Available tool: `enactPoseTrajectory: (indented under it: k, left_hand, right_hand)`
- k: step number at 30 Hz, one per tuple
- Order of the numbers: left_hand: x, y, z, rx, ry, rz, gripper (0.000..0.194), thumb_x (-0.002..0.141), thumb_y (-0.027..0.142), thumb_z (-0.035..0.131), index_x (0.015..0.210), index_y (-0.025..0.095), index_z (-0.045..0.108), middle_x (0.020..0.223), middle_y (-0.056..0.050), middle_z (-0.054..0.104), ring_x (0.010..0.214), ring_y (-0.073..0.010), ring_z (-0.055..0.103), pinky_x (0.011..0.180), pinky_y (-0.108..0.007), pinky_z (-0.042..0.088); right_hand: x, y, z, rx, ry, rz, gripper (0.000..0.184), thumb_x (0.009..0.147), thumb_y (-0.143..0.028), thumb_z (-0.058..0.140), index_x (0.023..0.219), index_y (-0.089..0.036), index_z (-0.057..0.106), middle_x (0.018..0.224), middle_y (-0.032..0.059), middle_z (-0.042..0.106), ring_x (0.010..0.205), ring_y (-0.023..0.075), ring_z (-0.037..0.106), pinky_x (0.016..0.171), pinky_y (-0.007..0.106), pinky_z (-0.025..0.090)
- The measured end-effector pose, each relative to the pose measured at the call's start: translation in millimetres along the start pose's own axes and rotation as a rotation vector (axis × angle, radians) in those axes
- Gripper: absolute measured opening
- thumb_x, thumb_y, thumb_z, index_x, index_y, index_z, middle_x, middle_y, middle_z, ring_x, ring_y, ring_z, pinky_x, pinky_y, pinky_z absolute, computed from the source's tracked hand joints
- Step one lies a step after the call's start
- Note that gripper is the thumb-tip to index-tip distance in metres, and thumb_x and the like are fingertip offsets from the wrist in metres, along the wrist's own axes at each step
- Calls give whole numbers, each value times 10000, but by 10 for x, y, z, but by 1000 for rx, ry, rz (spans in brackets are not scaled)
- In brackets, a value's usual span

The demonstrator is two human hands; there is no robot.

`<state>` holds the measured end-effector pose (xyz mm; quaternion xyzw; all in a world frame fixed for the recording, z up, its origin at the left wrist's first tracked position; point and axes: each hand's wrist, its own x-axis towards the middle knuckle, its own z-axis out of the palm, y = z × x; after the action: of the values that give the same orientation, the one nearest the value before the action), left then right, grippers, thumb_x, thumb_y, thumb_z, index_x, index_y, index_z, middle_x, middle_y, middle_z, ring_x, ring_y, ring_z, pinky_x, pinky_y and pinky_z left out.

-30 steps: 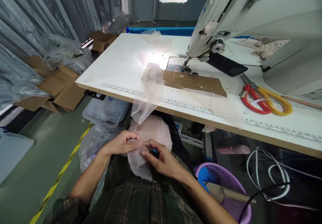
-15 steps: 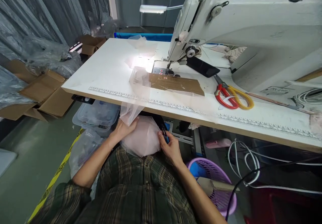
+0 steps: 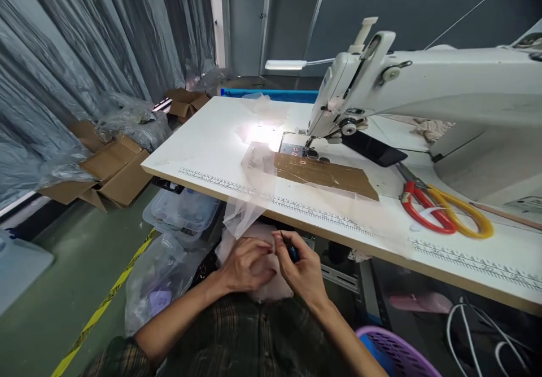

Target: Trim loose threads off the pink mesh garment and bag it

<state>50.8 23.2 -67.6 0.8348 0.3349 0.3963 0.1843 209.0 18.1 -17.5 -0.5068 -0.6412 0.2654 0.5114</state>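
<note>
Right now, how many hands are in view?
2: the left hand, over the pale fabric, and the right hand beside it, holding a partly hidden blue item. No others show.

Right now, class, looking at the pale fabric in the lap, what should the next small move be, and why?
Probably steady the pale fabric with the left hand before the right hand works closer: the left thumb and fingers stand apart over it, while the right holds a small blue-and-black object, partly hidden, right beside it.
</note>
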Motion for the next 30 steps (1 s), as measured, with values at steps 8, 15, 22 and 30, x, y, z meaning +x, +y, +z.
enactPoseTrajectory:
  k: [8, 15, 22, 30]
  left_hand:
    - [-276, 49, -516, 313, 536, -53, 199, 783, 116, 577, 964, 194, 549, 874, -78, 614, 825, -205, 598, 717, -360, 514]
    - [-39, 120, -872, 450, 728, 122, 262, 745, 53, 613, 974, 170, 563, 928, -72, 619, 851, -193, 608, 736, -361, 524]
    - [91, 319, -966, -102, 318, 61, 129, 859, 152, 528, 811, 182, 644, 786, -45, 689, 721, -171, 619, 788, -395, 472]
    - [110, 266, -790, -576, -176, -210, 562, 855, 618, 428, 1057, 167, 697, 1333, -158, 553, 1229, -347, 486, 1035, -505, 327]
  right_hand:
    - [261, -283, 565, -584, 46, -86, 361, 818, -518, 593, 694, -179, 616, 509, 48, 610, 433, 173, 554, 440, 259, 285]
    - [75, -415, 263, -215, -109, -281, 160, 858, -174, 458, 780, -166, 597, 580, -2, 581, 487, 100, 493, 508, 217, 328]
    - [-452, -659, 99, 301, -650, -218, 224, 808, -133, 419, 594, -194, 390, 490, -77, 298, 427, 53, 287, 477, 197, 283]
    - [-599, -559, 98, 571, -742, -18, 267, 819, -135, 390, 602, -173, 539, 524, 5, 608, 505, 96, 568, 532, 180, 421]
